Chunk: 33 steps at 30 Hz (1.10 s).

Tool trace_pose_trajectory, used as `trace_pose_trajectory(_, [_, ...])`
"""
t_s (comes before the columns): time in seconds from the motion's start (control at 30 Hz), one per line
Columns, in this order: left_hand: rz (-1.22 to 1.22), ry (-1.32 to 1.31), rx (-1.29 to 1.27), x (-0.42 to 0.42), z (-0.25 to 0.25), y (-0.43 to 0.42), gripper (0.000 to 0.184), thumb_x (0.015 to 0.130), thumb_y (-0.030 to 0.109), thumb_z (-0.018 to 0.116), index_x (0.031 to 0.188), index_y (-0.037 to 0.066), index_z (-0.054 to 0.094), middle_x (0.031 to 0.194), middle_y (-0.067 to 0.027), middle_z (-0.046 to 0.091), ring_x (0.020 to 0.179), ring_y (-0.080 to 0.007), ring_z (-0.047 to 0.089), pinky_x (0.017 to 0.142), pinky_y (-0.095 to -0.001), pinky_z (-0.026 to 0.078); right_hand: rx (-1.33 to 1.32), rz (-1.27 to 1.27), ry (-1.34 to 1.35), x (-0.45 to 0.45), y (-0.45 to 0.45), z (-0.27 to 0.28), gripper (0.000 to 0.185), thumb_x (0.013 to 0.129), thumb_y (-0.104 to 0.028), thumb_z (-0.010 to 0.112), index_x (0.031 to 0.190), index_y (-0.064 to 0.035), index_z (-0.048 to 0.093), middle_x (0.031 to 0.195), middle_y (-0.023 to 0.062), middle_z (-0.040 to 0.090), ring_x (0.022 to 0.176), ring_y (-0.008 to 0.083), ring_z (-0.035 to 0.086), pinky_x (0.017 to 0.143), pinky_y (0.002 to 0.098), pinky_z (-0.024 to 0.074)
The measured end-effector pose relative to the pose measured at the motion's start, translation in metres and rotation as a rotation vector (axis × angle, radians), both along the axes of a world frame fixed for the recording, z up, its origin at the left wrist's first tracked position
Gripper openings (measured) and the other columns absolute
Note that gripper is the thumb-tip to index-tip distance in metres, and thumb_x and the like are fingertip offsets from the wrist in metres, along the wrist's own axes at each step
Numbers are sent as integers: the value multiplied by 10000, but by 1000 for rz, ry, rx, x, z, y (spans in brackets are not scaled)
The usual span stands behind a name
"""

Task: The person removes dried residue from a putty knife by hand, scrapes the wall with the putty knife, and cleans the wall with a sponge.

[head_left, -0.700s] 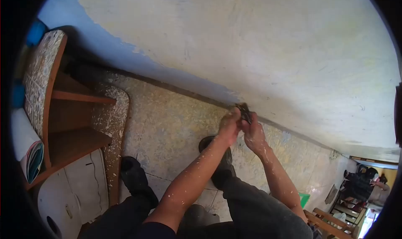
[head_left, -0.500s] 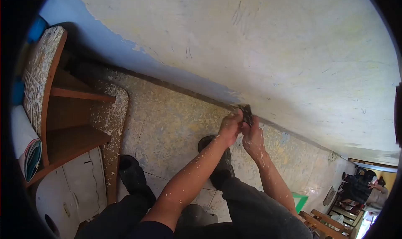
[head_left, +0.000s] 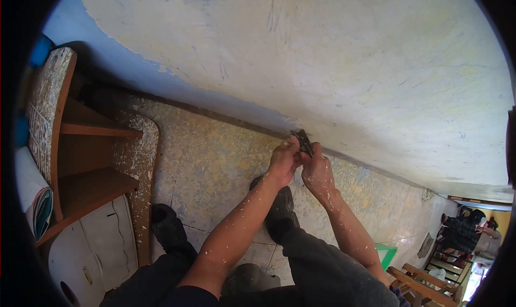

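Note:
Both of my hands grip a dark, flat scraper (head_left: 303, 141), its edge against the foot of the wall (head_left: 376, 81). My left hand (head_left: 283, 162) is closed on its left side, fingers wrapped near the blade. On the other side my right hand (head_left: 318, 173) is also closed round it; its grip is partly hidden. Just left of the blade runs a strip of blue paint (head_left: 252, 109), while the wall above is scraped to a pale, yellowish surface. Pale paint flakes cling to both forearms.
Paint flakes litter the tiled floor (head_left: 199, 145). At the left stands a wooden shelf unit (head_left: 102, 183) with rolled papers (head_left: 35, 197). My shoes (head_left: 279, 215) are below my hands. A green frame (head_left: 388, 257) and wooden furniture (head_left: 424, 285) lie right; people (head_left: 486, 237) are farther off.
Both hands and the scraper have shifted slightly left and up in view along the wall's foot. The camera view has moved a little too.

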<state>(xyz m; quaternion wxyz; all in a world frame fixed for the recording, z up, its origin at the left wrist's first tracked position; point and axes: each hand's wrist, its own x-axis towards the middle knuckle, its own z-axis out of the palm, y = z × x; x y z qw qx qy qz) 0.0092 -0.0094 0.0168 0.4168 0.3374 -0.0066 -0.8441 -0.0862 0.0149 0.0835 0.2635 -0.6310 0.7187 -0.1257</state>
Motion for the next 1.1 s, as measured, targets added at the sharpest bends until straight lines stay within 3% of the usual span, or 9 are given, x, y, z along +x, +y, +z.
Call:
trace_pose_trajectory(0.13, [12,8,34,-8,2,1,196,935,242,521,977,53,552,831,-35,592,686,-129,574,615,-269,475,-12,-50,-30,-2,2,3,207,883,-119,490,1040,-16,402,686,290,580,707,489,566,569,543,434])
trace_pose_trajectory(0.2, [143,64,66,-2,5,3,103,912,141,527,986,76,554,838,-11,584,670,-121,557,624,-272,478,70,29,24,6,-8,13,215,883,-123,485,1052,-17,406,708,287,590,715,488,568,573,545,438])
trace_pose_trajectory(0.33, [118,58,74,20,5,-3,94,917,138,516,980,80,554,837,-9,584,663,-117,557,620,-282,482,82,105,43,23,-14,10,269,891,-201,476,1083,-33,388,703,311,585,732,476,587,615,551,453])
trace_pose_trajectory(0.53, [-6,-1,42,-11,-17,5,188,936,218,512,1048,73,549,902,-38,599,724,-151,589,638,-289,487,-18,-47,57,-2,8,-12,264,882,-171,469,1098,-50,378,676,296,587,703,474,589,601,560,447])
trace_pose_trajectory(0.6, [23,102,-8,-14,-21,5,199,934,234,517,1048,74,543,891,-39,594,736,-153,590,644,-293,491,56,-9,80,-2,1,1,232,842,-58,485,1046,-26,380,683,291,584,697,481,574,571,557,440])
trace_pose_trajectory(0.9, [11,34,58,0,-13,2,163,943,228,495,985,80,549,787,4,570,681,-111,565,661,-250,507,77,53,125,8,-2,-8,301,852,-158,501,1100,-45,373,679,286,592,694,477,585,587,554,455])
trace_pose_trajectory(1.0, [29,127,27,-16,-30,4,253,934,320,507,1010,81,538,868,-32,590,688,-147,591,640,-298,504,70,-6,153,-5,2,-12,302,852,-161,505,1102,-50,378,683,279,597,685,469,589,585,548,458])
trace_pose_trajectory(1.07, [51,134,87,-4,-29,6,237,928,308,522,1007,85,536,860,-30,587,683,-148,588,635,-297,503,79,102,116,2,-7,-7,295,853,-159,503,1099,-50,382,686,275,600,676,463,591,582,546,459])
trace_pose_trajectory(1.1, [84,137,144,4,-27,3,223,922,296,537,1003,89,534,852,-28,584,678,-148,586,631,-296,502,189,89,183,12,-13,-7,321,893,-262,470,1137,-77,372,757,293,608,744,459,604,632,547,469])
